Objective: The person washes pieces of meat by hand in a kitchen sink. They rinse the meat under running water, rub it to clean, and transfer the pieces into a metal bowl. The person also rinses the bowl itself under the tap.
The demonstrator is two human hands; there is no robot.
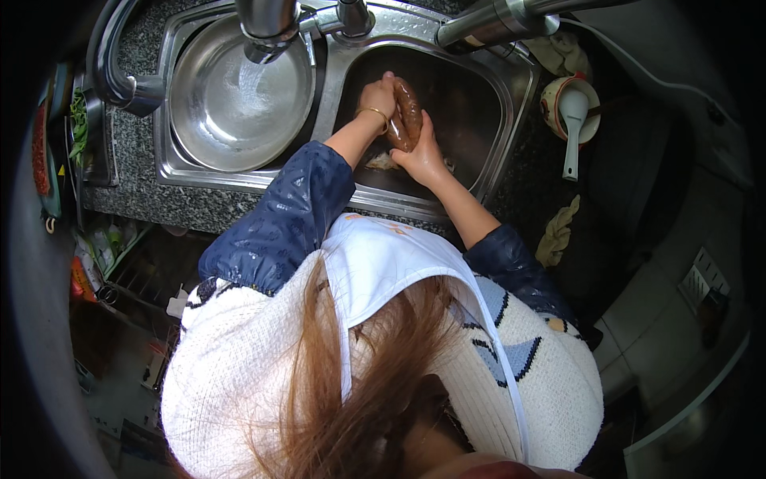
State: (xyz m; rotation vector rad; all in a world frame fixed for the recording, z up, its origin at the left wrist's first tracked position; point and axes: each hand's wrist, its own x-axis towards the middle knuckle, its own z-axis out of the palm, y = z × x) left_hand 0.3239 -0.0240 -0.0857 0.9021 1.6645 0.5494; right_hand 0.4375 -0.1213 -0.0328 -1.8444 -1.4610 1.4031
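Observation:
My left hand (379, 100) and my right hand (423, 157) both hold a glossy, reddish-brown sausage-like food piece (408, 111) over the right sink bowl (473, 96). It looks wet and appears as two long parts side by side. My left hand grips along its left side, with a bangle (380, 118) on that wrist. The fingers of my right hand wrap its lower right end. A pale scrap (383, 160) lies below in the dark bowl, partly hidden. Both forearms wear dark blue sleeve covers (281, 209).
A large metal basin (239, 132) fills the left sink bowl, under a faucet (263, 42). On the right stand a cup (553, 102) with a white spoon (573, 138) and a crumpled cloth (558, 233). Green leaves (78, 126) lie at the far left of the granite counter (134, 200).

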